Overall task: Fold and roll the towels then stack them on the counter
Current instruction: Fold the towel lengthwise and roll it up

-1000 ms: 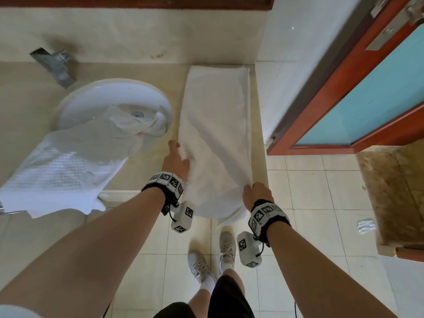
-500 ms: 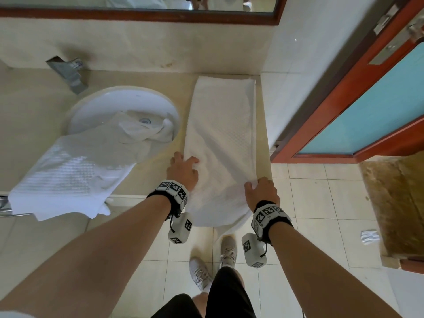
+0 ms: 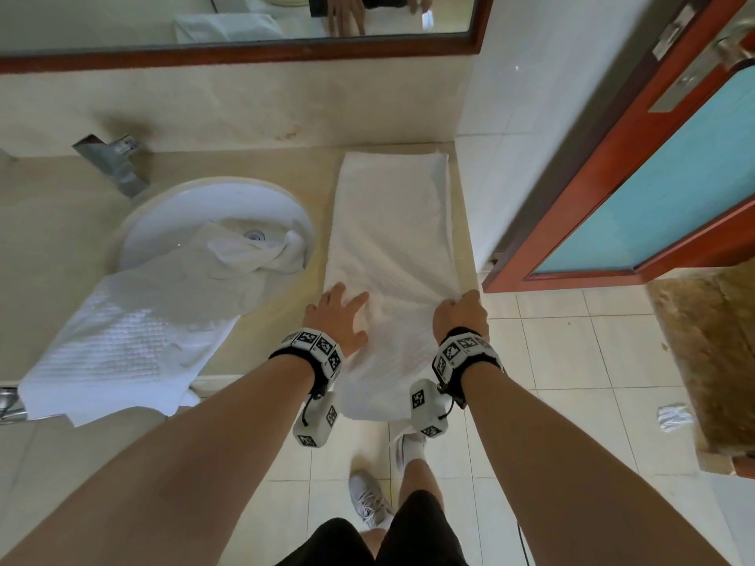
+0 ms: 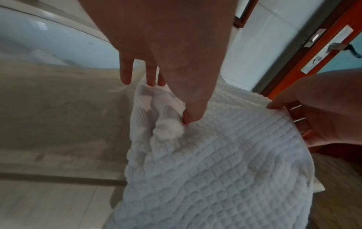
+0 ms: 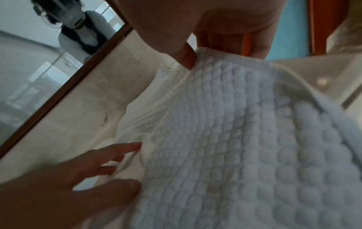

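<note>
While earlier lower, both hands (image 3: 339,316) (image 3: 459,316) further up folded towel (image 3: 392,222).

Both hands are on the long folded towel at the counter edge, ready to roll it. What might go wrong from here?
1. The folded towel's near end overhangs the counter; its weight might drag it toward the floor.
2. The left hand pinches only a small tuft, while the right hand grips the edge, so the roll may start skewed.
3. The second towel droops from the sink over the edge and might slip if bumped.
</note>
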`<state>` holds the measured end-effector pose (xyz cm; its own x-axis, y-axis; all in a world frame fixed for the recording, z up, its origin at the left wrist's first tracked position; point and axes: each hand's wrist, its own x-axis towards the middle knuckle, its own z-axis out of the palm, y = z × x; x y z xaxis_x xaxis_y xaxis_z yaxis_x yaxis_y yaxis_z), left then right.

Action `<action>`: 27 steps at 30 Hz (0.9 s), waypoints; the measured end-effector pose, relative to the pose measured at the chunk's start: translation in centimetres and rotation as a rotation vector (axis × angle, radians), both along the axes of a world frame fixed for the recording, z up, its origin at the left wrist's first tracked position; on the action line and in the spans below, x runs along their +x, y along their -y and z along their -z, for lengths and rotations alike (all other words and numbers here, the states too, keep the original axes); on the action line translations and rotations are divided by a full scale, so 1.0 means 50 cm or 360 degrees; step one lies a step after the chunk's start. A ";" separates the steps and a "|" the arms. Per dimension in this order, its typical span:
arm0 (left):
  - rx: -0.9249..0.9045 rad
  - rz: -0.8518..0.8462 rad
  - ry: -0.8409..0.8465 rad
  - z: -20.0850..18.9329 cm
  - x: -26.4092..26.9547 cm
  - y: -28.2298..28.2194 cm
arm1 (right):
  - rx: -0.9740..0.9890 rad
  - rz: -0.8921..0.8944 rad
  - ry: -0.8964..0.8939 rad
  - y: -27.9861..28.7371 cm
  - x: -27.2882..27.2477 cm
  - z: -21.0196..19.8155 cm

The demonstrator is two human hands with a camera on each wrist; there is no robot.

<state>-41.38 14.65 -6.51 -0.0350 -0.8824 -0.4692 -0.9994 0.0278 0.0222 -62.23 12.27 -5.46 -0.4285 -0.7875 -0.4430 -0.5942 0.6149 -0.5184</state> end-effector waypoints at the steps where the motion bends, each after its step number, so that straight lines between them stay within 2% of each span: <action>1: 0.0027 -0.0012 0.0005 -0.006 -0.004 0.003 | 0.0043 -0.0006 -0.0012 -0.001 0.000 -0.002; 3: 0.0055 -0.0051 -0.0012 -0.015 -0.016 0.012 | 0.0203 -0.0029 -0.0029 0.001 0.002 0.003; 6: 0.0012 -0.0075 -0.0033 -0.022 -0.030 0.024 | 0.0353 -0.0081 -0.0208 0.012 0.002 0.011; 8: -0.0089 -0.0023 -0.0017 -0.018 -0.033 0.032 | 0.0201 -0.0272 -0.0477 0.021 0.000 0.017; 10: -0.0207 0.0097 -0.0050 -0.009 -0.033 0.037 | -0.0078 -0.0563 -0.0672 0.031 -0.002 0.024; 12: -0.0200 0.0147 -0.0174 0.005 -0.033 0.046 | -0.0224 -0.0840 -0.0625 0.046 -0.001 0.036; 15: 0.0011 0.0052 -0.0340 0.030 -0.031 0.069 | -0.0137 -0.1105 -0.0566 0.067 0.011 0.057; 18: 0.0123 0.0012 -0.0254 0.045 -0.033 0.099 | -0.0073 -0.1198 -0.0671 0.089 0.022 0.073; 23: 0.0144 -0.0049 -0.0203 0.047 -0.041 0.161 | -0.0107 -0.1312 -0.0902 0.149 0.031 0.063; 27: 0.0136 -0.0071 -0.0194 0.047 -0.043 0.217 | -0.0012 -0.1404 -0.0854 0.213 0.036 0.060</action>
